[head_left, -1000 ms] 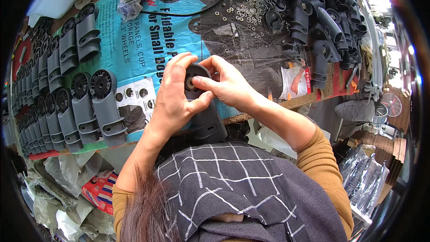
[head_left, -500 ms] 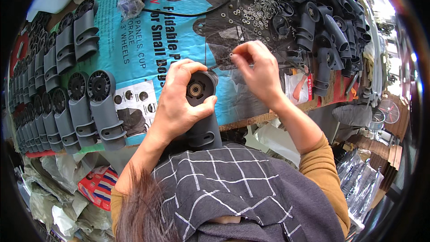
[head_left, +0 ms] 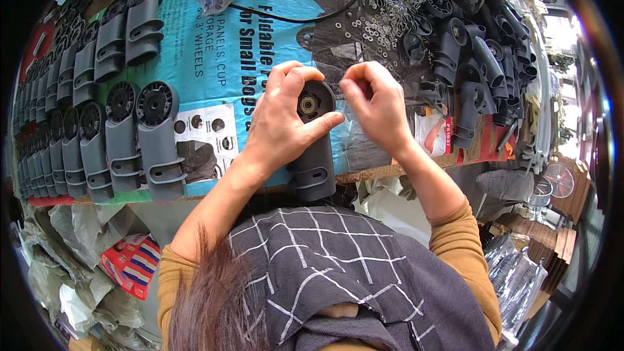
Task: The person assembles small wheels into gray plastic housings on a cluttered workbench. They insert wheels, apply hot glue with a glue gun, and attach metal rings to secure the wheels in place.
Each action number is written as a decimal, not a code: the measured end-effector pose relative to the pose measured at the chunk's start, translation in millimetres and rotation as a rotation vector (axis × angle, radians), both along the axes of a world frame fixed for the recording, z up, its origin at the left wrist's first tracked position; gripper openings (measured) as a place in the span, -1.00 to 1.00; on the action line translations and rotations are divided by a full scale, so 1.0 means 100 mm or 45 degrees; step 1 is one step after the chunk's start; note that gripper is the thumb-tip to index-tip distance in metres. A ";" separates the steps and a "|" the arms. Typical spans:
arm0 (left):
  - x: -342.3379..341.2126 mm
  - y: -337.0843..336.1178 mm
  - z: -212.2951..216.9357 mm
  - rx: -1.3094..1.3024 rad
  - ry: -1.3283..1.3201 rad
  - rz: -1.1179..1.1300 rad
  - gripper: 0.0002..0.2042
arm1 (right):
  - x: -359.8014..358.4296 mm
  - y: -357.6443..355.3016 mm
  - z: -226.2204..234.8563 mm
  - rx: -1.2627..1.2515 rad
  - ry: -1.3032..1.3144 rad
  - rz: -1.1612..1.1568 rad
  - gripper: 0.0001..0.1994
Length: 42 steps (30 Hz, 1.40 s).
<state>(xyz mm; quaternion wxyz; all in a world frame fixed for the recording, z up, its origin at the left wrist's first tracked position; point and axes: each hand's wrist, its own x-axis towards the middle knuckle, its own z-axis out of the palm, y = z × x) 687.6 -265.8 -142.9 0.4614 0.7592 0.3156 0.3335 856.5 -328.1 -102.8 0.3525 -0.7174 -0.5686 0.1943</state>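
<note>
A person's left hand (head_left: 286, 114) clasps a grey part (head_left: 315, 166), thumb and fingers about its round end, as the right hand (head_left: 377, 107) hovers apart just to the right, fingertips pinched; whether they grip something small cannot be told. A firm left hold, with the round end face up and its metal ring (head_left: 308, 105) uncovered, would likely suit careful fingertip work. The part lies under the left palm, its lower end toward the wearer. Similar parts (head_left: 159, 149) line the left; loose washers (head_left: 374, 32) lie scattered at far right.
</note>
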 end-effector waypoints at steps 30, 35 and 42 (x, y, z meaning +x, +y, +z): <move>0.03 -0.04 0.03 -0.009 -0.095 0.039 -0.52 | 1.34 0.93 -0.29 0.129 -1.283 -0.156 -0.90; 0.02 -0.04 0.04 -0.023 -0.085 0.043 -0.52 | 1.28 1.00 -0.24 0.068 -1.308 -0.186 -0.90; 0.03 -0.12 -0.01 0.100 -0.225 0.124 -0.62 | 0.25 0.37 0.32 -0.315 0.223 0.222 -0.86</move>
